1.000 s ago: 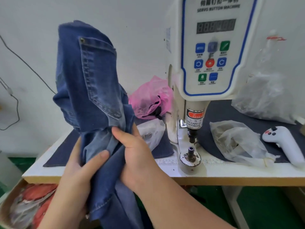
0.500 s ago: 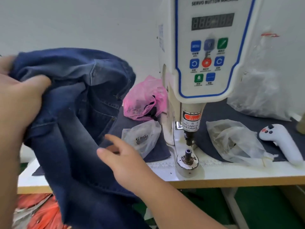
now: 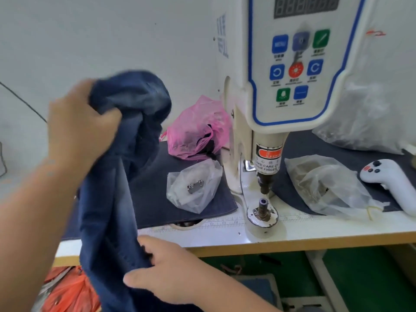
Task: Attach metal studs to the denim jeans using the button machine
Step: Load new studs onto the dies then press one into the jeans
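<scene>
Left hand (image 3: 78,124) grips a bunched fold of the denim jeans (image 3: 117,167), fingers curled over the cloth, raised at about 9 o'clock from the button machine (image 3: 281,86). Right hand (image 3: 166,273) holds the hanging lower part of the jeans at the table (image 3: 315,235) front edge, thumb on top, fingers hidden in the fabric. Jeans hang off the table, well apart from the machine's lower die post (image 3: 262,208) at 3 o'clock. Clear bag (image 3: 193,188) with small metal pieces lies between jeans and machine on a dark mat (image 3: 157,194). Pink bag (image 3: 198,129) sits behind it at 12 o'clock. Second clear bag (image 3: 322,185) and white handheld controller (image 3: 391,183) lie at the machine's 3 o'clock.
</scene>
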Available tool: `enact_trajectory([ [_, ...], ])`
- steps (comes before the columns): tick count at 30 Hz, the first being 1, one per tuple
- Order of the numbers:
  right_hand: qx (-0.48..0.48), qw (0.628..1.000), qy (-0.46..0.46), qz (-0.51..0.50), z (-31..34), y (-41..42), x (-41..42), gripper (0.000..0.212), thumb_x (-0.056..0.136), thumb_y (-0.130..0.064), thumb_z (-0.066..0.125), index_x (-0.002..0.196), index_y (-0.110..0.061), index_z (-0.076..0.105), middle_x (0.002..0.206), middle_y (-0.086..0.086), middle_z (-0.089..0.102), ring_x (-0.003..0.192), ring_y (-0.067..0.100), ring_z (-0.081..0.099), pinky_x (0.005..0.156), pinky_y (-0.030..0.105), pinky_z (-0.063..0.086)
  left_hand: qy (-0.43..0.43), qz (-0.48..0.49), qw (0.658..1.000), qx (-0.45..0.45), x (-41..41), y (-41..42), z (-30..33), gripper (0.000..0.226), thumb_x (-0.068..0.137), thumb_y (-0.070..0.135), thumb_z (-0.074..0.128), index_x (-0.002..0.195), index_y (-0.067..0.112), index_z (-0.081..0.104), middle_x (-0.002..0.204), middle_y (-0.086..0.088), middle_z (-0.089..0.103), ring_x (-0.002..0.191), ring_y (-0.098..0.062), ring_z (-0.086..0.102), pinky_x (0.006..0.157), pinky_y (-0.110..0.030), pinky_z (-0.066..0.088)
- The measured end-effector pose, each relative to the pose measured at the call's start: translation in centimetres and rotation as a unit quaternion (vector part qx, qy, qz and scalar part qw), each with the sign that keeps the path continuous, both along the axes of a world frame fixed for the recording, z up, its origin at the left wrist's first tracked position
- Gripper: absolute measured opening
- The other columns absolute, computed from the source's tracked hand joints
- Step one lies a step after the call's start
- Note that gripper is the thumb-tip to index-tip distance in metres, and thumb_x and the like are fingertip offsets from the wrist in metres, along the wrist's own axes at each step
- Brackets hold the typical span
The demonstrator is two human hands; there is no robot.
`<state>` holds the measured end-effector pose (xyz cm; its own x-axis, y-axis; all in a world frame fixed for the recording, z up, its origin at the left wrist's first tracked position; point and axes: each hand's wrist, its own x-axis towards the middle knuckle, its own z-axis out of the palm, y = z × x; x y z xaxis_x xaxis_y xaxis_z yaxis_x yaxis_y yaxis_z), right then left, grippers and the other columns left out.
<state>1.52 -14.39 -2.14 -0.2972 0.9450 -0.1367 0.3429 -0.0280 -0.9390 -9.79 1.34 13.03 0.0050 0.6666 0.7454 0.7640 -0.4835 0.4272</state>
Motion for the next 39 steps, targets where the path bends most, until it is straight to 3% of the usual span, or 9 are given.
enact_trajectory([
  [3,-0.023,0.999,-0.033,0.004,-0.9,-0.5,0.2,0.044,0.088,-0.033,0.063,0.129,-0.025,0.051,0.127,0.006,0.063,0.116,0.026,0.06,0.099,0.04,0.047,0.097,0.025,0.991,-0.092,2.1,-1.2,-5.7,0.038,0.085,0.023,0.058,0.123,0.026,0.054,0.099,-0.023,0.067,0.089,-0.046,0.062,0.068,-0.038,0.04],
  [10,-0.077,0.995,0.009,-0.064,-0.5,-3.6,5.9,0.044,0.077,-0.044,0.065,0.121,-0.04,0.061,0.112,-0.02,0.067,0.101,-0.005,0.062,0.1,0.027,0.048,0.189,0.013,0.954,-0.233,4.8,-2.5,-11.5,0.05,0.086,0.047,0.062,0.124,0.018,0.047,0.116,-0.01,0.055,0.097,-0.034,0.056,0.072,-0.042,0.044],
  [13,-0.061,0.989,0.023,-0.131,0.1,-6.5,10.5,0.034,0.082,-0.039,0.067,0.115,-0.041,0.06,0.102,-0.016,0.071,0.095,0.0,0.066,0.096,0.029,0.05,0.222,0.068,0.969,-0.085,4.5,-3.9,-11.1,0.058,0.078,0.032,0.071,0.128,0.008,0.051,0.121,-0.019,0.049,0.101,-0.042,0.051,0.078,-0.051,0.042],
  [16,-0.01,0.967,0.03,-0.252,1.1,-9.2,15.1,0.014,0.09,-0.026,0.065,0.098,-0.037,0.069,0.077,-0.002,0.072,0.072,0.006,0.068,0.077,0.028,0.056,0.257,-0.067,0.955,0.134,5.8,-5.7,-11.3,0.019,0.078,0.011,0.06,0.095,0.005,0.065,0.091,-0.015,0.057,0.076,-0.035,0.053,0.063,-0.046,0.043],
  [18,0.049,0.941,-0.008,-0.336,1.9,-10.0,18.1,0.012,0.086,-0.031,0.062,0.088,-0.039,0.071,0.063,-0.001,0.066,0.059,0.006,0.061,0.063,0.026,0.052,0.354,-0.144,0.924,0.019,7.5,-6.0,-11.6,0.017,0.087,0.009,0.051,0.091,0.011,0.067,0.086,-0.007,0.061,0.074,-0.031,0.058,0.061,-0.044,0.051],
  [21,0.139,0.871,-0.073,-0.465,2.3,-9.1,23.0,0.01,0.086,-0.031,0.062,0.082,-0.034,0.071,0.065,-0.005,0.066,0.062,0.005,0.061,0.064,0.034,0.048,0.419,-0.081,0.882,-0.202,9.5,-4.4,-12.9,0.023,0.1,0.021,0.044,0.111,0.024,0.064,0.11,0.001,0.063,0.1,-0.021,0.062,0.079,-0.032,0.049],
  [28,0.074,0.801,-0.4,-0.438,-1.6,-4.4,28.0,0.03,0.094,-0.019,0.048,0.065,-0.021,0.058,0.07,-0.002,0.059,0.066,0.012,0.053,0.052,0.03,0.039,0.407,-0.01,0.878,-0.251,11.4,-2.6,-15.0,0.021,0.098,0.023,0.048,0.108,0.027,0.067,0.1,0.004,0.067,0.094,-0.021,0.064,0.068,-0.029,0.043],
  [34,0.12,0.754,-0.474,-0.438,-3.0,-3.3,28.2,0.019,0.095,-0.025,0.045,0.078,-0.034,0.048,0.074,-0.011,0.048,0.062,0.004,0.04,0.047,0.024,0.023,0.397,0.01,0.886,-0.239,11.4,-1.9,-15.5,0.026,0.101,0.026,0.045,0.118,0.025,0.064,0.116,-0.001,0.066,0.11,-0.024,0.062,0.084,-0.032,0.046],
  [39,0.096,0.755,-0.475,-0.441,-2.9,-3.0,28.6,0.013,0.096,-0.034,0.047,0.085,-0.031,0.055,0.077,-0.012,0.053,0.064,0.009,0.047,0.051,0.028,0.03,0.365,-0.048,0.886,-0.282,11.3,-1.7,-15.4,0.032,0.103,0.034,0.039,0.103,0.022,0.068,0.099,-0.001,0.068,0.09,-0.022,0.061,0.077,-0.031,0.046],
])
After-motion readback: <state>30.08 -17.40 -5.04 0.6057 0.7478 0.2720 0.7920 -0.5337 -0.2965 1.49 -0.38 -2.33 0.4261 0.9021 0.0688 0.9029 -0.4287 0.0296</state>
